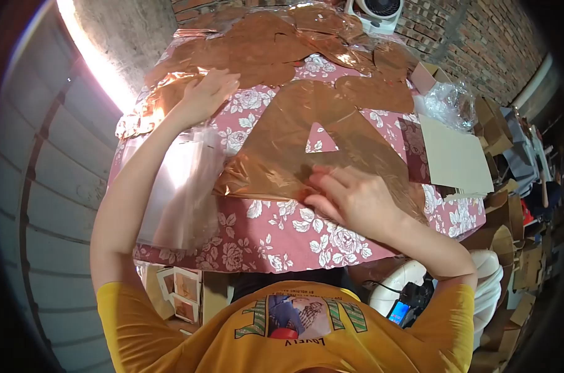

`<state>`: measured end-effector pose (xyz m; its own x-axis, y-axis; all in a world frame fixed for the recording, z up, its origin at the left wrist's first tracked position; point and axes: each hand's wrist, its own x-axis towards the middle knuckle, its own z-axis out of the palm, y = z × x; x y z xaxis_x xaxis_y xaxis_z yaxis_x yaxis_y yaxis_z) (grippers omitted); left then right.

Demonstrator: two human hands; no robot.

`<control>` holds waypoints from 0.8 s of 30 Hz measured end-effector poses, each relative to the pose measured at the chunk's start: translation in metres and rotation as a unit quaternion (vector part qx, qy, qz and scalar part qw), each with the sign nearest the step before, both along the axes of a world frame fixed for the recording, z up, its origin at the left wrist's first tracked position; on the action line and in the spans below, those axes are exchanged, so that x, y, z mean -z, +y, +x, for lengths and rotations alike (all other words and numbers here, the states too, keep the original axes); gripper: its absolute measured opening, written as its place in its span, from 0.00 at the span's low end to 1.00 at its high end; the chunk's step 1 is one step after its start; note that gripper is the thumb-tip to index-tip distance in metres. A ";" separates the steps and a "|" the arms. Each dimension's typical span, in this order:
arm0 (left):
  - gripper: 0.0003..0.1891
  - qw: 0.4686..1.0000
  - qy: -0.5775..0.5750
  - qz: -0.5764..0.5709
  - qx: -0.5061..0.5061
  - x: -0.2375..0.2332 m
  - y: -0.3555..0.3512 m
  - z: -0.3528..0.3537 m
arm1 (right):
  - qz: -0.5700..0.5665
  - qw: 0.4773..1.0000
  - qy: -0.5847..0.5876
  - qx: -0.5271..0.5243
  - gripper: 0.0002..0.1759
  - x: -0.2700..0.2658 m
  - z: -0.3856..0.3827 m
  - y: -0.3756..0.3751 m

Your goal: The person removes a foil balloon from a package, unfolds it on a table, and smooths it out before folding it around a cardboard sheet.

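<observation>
A flat, copper-coloured foil letter A balloon (282, 140) lies on the flowered tablecloth in front of me, with the cloth showing through its triangular hole. My right hand (356, 196) is at the letter's lower edge, fingers and thumb closed on the foil; the exact grip is partly hidden. My left hand (210, 92) rests with its fingers stretched out at the near left side of a heap of copper foil balloons (245, 50). Below my left forearm lies a stack of clear plastic bags (176, 193).
At the right edge sit a stack of pale cards (456, 155), crumpled clear plastic (448, 104) and a small open cardboard box (428, 76). A white fan (381, 12) stands at the back. Cardboard boxes (512, 242) crowd the floor to the right.
</observation>
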<state>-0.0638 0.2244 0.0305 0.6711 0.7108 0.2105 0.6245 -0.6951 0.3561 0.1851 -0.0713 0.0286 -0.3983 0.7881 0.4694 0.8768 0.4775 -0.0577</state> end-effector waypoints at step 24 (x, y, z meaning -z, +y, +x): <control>0.30 0.963 0.007 -0.016 -0.268 0.017 0.038 -0.159 | -0.128 0.977 0.103 -0.139 0.23 -0.034 -0.086 0.205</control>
<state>-0.2228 0.2621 0.0130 0.2078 0.9620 0.1770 0.8956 -0.2598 0.3612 0.0988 0.1334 0.0631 -0.5315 0.7650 0.3637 0.6724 0.6422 -0.3680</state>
